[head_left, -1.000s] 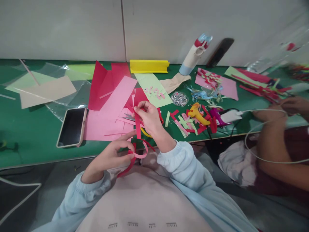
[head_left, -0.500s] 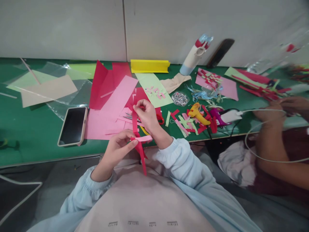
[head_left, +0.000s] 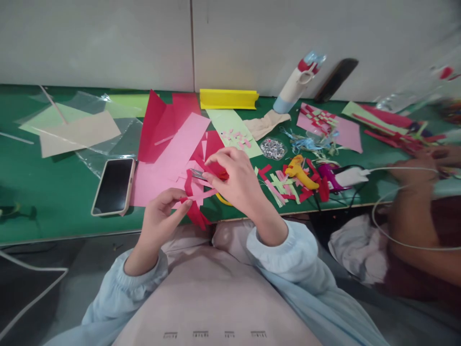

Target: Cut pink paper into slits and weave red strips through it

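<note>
Near the table's front edge, my left hand pinches crossed paper strips, a red strip hanging below and a pink strip pointing right. My right hand is over the pink and red sheets, thumb and fingers closed at the metal tip of a tool, probably tweezers or scissors; what exactly it grips is unclear. Part of a yellow handle shows below my right hand. Pink sheets lie under and behind both hands.
A phone lies at left. To the right are a yellow glue gun on cut strips, a dish of small beads and a white bottle. Another person's arm rests at far right, with a white cable.
My right hand has let go of the red strip and moved right and down, to the metal tool. My left hand has shifted slightly left with the strips. The view has shifted a little.
</note>
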A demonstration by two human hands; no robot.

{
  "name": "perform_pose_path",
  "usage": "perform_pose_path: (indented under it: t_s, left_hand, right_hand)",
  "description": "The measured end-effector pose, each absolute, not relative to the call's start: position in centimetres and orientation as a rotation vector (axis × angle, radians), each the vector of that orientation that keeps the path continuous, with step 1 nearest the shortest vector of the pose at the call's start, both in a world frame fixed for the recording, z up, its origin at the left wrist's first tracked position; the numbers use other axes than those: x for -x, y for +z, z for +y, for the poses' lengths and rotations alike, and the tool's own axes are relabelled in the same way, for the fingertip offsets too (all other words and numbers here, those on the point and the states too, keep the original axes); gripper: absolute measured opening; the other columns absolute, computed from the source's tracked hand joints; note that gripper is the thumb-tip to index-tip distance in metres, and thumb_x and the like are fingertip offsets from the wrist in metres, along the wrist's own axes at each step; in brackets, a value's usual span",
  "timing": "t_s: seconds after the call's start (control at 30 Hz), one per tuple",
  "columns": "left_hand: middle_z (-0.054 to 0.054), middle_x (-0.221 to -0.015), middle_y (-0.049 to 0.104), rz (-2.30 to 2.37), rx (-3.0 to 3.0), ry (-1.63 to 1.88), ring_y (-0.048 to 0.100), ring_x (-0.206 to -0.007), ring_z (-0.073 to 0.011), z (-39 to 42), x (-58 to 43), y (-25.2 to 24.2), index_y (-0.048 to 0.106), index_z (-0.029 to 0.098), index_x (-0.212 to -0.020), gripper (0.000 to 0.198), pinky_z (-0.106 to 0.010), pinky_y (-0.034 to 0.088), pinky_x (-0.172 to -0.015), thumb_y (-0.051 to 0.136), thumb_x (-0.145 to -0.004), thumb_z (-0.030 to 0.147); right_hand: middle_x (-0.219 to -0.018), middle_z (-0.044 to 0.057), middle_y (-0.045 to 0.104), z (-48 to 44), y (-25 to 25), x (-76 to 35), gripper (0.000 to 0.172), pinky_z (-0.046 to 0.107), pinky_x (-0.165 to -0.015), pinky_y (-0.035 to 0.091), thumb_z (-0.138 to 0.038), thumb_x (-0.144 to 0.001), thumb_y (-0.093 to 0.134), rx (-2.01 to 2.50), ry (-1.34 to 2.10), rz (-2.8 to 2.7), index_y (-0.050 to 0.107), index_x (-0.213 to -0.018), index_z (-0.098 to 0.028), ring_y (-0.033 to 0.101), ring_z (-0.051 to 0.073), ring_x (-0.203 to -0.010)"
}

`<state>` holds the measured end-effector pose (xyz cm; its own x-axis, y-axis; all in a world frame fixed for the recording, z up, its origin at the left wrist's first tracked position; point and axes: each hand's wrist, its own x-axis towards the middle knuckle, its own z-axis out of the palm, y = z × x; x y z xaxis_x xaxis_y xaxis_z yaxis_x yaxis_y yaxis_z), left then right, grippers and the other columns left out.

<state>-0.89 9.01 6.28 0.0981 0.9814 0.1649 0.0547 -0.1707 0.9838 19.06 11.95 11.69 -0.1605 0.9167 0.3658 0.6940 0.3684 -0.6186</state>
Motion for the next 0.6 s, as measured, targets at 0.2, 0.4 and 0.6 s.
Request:
perform_pose_path:
  t_s: [0.2, 0.4, 0.6]
  left_hand:
    - [-0.005, -0.087, 0.070, 1.138, -1.669, 1.188, 0.065, -0.086, -0.0177, 8.9, 1.5, 6.3, 0.071, 0.019, -0.086, 0.007, -0.030, 0.051, -0.082, 0.073, -0.082, 0.024]
    - [-0.006, -0.094, 0.074, 1.031, -1.673, 1.151, 0.069, -0.092, -0.0185, 9.0, 1.9, 6.5, 0.072, 0.021, -0.085, 0.002, -0.030, 0.055, -0.084, 0.072, -0.083, 0.020]
    - [-0.007, -0.103, 0.076, 0.992, -1.615, 1.170, 0.071, -0.102, -0.0206, 9.3, 4.3, 6.3, 0.074, 0.023, -0.087, 0.005, -0.032, 0.057, -0.089, 0.073, -0.084, 0.018]
  right_hand:
    - [-0.086, -0.001, 0.073, 11.3, 11.5, -17.8, 0.016, 0.027, -0.076, 0.051, -0.028, -0.085, 0.071, 1.229, 1.100, -1.797, 0.063, -0.097, -0.022, 0.070, 0.015, -0.082]
    - [-0.083, -0.001, 0.072, 12.5, 9.9, -17.3, 0.012, 0.026, -0.075, 0.053, -0.023, -0.080, 0.071, 1.082, 1.240, -1.591, 0.064, -0.087, -0.019, 0.069, 0.013, -0.080]
    - [-0.076, -0.002, 0.068, 13.8, 10.7, -21.7, 0.018, 0.025, -0.072, 0.055, -0.027, -0.073, 0.076, 1.128, 1.030, -1.318, 0.064, -0.085, -0.019, 0.065, 0.011, -0.071]
